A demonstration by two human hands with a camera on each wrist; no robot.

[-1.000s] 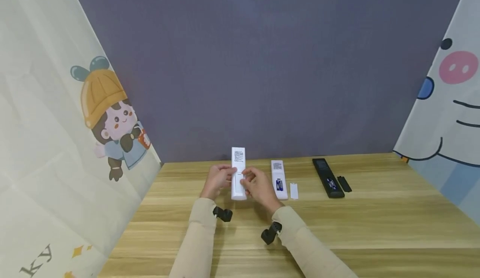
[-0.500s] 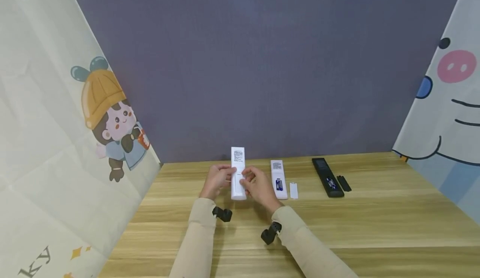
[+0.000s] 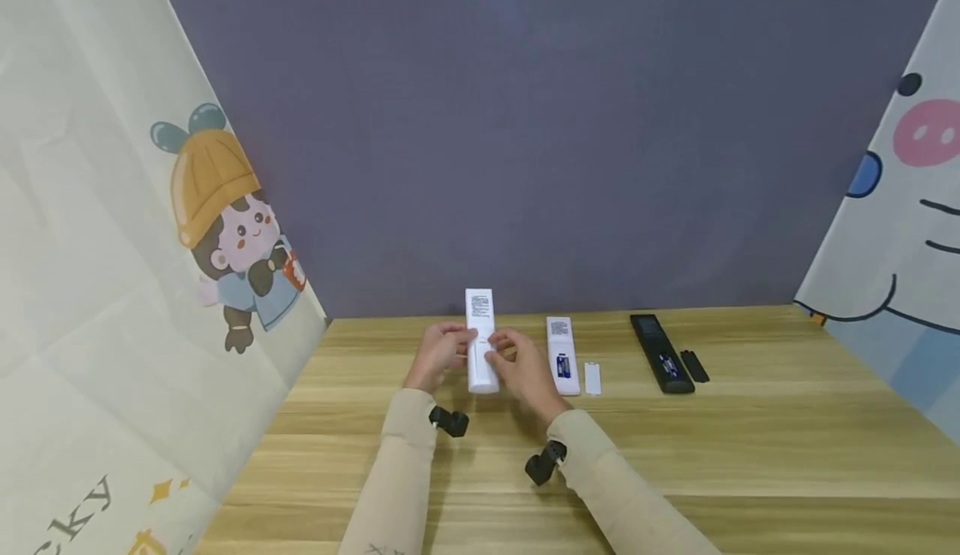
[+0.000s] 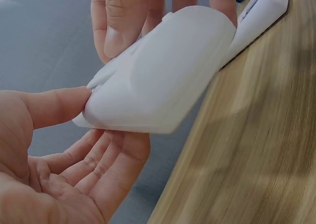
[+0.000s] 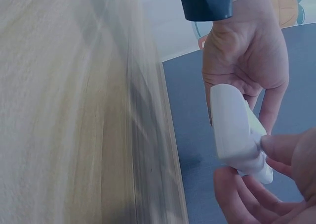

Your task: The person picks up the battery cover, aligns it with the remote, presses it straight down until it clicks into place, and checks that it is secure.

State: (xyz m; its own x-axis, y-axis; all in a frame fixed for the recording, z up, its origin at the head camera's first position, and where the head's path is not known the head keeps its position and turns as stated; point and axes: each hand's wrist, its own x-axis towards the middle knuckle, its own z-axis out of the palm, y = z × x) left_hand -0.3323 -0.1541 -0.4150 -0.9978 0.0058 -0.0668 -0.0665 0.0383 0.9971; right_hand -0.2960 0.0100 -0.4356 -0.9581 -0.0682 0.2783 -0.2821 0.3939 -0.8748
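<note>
A white remote control [image 3: 481, 305] is held above the table, its printed back toward the head camera. My left hand [image 3: 437, 355] grips its left side, thumb on the back and fingers beneath. From the other side my right hand [image 3: 525, 372] pinches it, with the thumb on the lower back over the battery cover area. In the left wrist view, a thin raised edge shows on the remote [image 4: 168, 70] near the left thumb; whether the cover sits flush I cannot tell. The right wrist view shows the remote [image 5: 231, 125] between both hands.
On the wooden table [image 3: 750, 438], right of my hands, lies a second white remote [image 3: 559, 338] with batteries showing, its white cover [image 3: 592, 378] beside it. Farther right are a black remote [image 3: 651, 337] with batteries and its black cover [image 3: 694, 366]. A grey panel [image 3: 525, 163] stands behind.
The head view has shifted slightly. Both hands keep nearly the same hold on the white remote, and the remotes and covers on the table have stayed put.
</note>
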